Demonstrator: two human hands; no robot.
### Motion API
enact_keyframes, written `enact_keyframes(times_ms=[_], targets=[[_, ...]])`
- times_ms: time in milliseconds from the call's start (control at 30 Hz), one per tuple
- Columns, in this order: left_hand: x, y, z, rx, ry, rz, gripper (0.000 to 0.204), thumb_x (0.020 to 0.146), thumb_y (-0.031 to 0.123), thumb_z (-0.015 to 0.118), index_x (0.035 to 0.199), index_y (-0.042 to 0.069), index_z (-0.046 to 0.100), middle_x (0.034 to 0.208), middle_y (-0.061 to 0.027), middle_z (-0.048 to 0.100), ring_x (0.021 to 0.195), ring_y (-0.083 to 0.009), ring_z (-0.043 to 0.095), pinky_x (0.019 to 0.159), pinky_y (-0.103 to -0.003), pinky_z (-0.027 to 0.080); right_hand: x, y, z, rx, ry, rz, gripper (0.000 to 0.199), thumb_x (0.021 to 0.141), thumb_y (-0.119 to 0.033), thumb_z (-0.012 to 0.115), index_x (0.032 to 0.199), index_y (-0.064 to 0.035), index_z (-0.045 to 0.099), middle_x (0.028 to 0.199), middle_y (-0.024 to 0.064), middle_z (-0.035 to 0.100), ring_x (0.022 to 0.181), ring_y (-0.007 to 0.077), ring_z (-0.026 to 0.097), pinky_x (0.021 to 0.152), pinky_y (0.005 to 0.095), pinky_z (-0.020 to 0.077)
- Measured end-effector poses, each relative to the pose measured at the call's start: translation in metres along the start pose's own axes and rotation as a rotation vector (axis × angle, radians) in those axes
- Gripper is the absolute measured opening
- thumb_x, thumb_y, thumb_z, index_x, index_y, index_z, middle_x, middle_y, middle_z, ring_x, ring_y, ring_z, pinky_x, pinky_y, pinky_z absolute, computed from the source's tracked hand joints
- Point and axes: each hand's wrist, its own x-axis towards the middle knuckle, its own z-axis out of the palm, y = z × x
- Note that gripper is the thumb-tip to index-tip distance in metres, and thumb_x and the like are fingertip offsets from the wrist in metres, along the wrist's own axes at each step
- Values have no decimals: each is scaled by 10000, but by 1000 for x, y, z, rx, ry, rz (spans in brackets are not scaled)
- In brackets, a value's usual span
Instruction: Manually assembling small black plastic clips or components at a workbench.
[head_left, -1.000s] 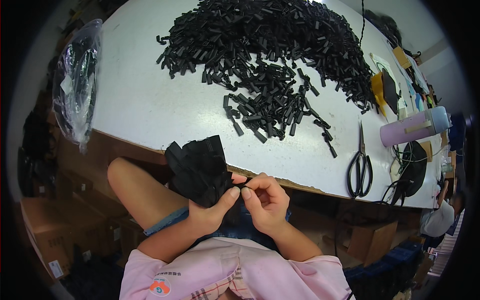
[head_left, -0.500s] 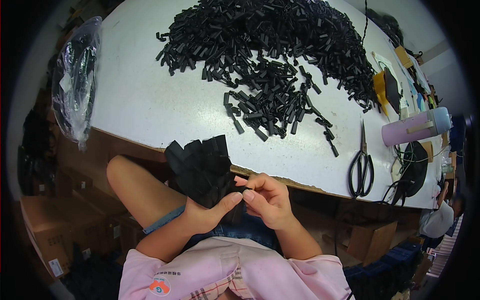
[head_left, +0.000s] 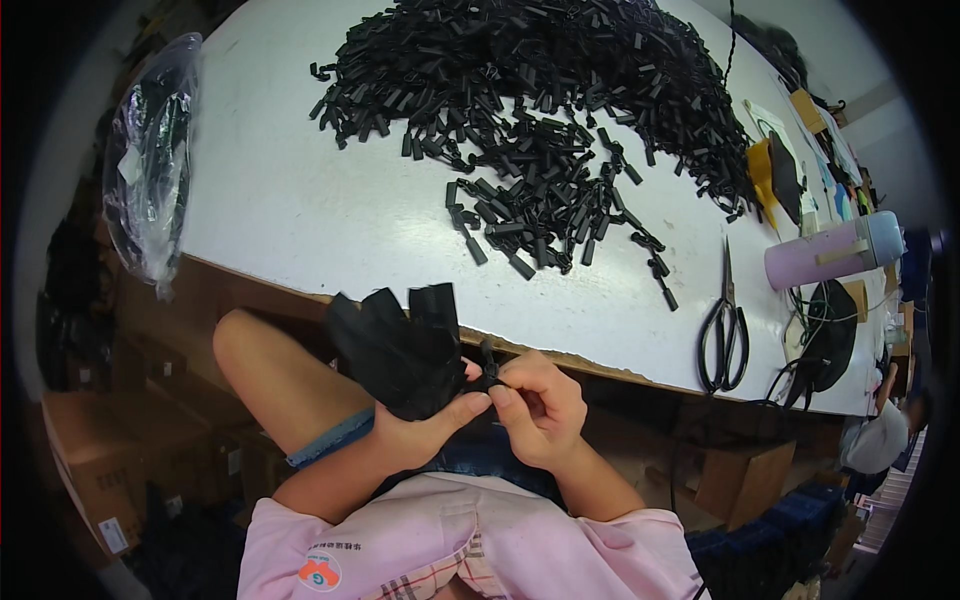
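Note:
My left hand point(head_left: 420, 435) is closed around a fanned bundle of flat black fabric strips point(head_left: 395, 350) above my lap. The thumb and fingers of my right hand point(head_left: 542, 410) pinch a small black tab piece point(head_left: 489, 355) right beside the left thumb. One end of that piece points up toward the table edge; the rest is hidden by my fingertips. On the table beyond lies a loose cluster of small black tab pieces point(head_left: 540, 215), in front of a much larger heap point(head_left: 520, 50) of them.
Black-handled scissors point(head_left: 722, 345) lie at the right, near a purple bottle point(head_left: 815, 262) and a yellow-and-black item point(head_left: 772, 180). A clear plastic bag point(head_left: 150, 170) rests on the left of the white table point(head_left: 270, 200). Cardboard boxes point(head_left: 90, 450) stand below on the left.
A small black piece now sticks up between my fingertips. The strip bundle in my left hand has dipped and tilted slightly. My right hand has shifted a little to the right.

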Motion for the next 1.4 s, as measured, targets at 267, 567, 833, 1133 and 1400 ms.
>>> enact_keyframes(times_ms=[267,567,833,1133,1400], targets=[[0,-1,-2,-120,-62,48,246,717,-16,600,942,17,506,879,-36,520,804,-86,492,698,-211,412,5,-16,-5,72,-6,222,166,668,30,595,825,24,542,662,76,527,510,84,469,467,179,373],[2,-1,3,-134,-25,-59,252,721,-15,594,953,5,499,887,-45,532,801,-94,504,715,-216,418,2,-9,-3,-355,-54,-92,205,583,67,606,773,8,556,573,77,529,453,140,506,422,205,401],[-1,-5,3,-1,-17,12,183,749,7,573,921,11,512,840,-34,535,779,-102,507,702,-225,425,3,-9,-6,-314,-51,-113,231,579,72,608,794,19,543,593,88,546,485,167,534,444,220,427],[1,-4,1,33,-86,83,133,773,42,559,899,17,526,825,-45,527,748,-114,495,641,-236,414,4,-14,-14,-44,-108,105,173,620,77,606,781,45,553,647,110,565,518,132,519,467,201,406],[5,22,1,173,-85,153,84,779,47,548,852,28,510,769,-11,500,703,-86,474,635,-203,391,13,-14,-15,99,-294,250,114,670,5,597,759,19,528,564,51,498,447,88,472,417,197,382]])
